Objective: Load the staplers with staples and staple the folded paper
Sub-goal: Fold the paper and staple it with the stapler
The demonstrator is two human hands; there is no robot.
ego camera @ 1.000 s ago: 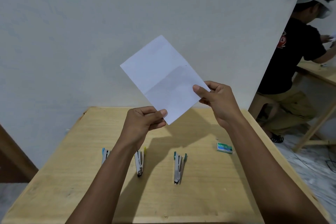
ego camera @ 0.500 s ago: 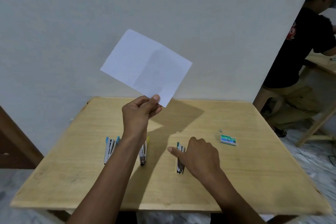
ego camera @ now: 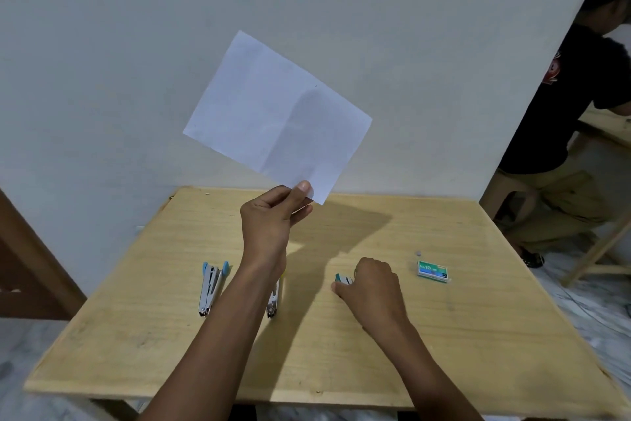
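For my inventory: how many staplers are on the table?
3: blue stapler at left, one partly behind the left forearm, a green one under the right hand.

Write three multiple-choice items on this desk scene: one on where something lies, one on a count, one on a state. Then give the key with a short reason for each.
1. Where does the staple box lie on the table?
A. Right of all the staplers
B. Between the two left staplers
C. On the floor

2. How many staplers show on the table?
A. One
B. Three
C. Five

3. What is the state of the paper?
A. Flat on the table
B. Crumpled into a ball
C. Held up in the air by the left hand

Key: 1 A, the box sits beyond the right hand, toward the table's right edge. 2 B, the blue-tipped stapler, the middle stapler partly behind the left forearm, and the green-tipped stapler under the right hand. 3 C, the fingers pinch its lower corner above the table.
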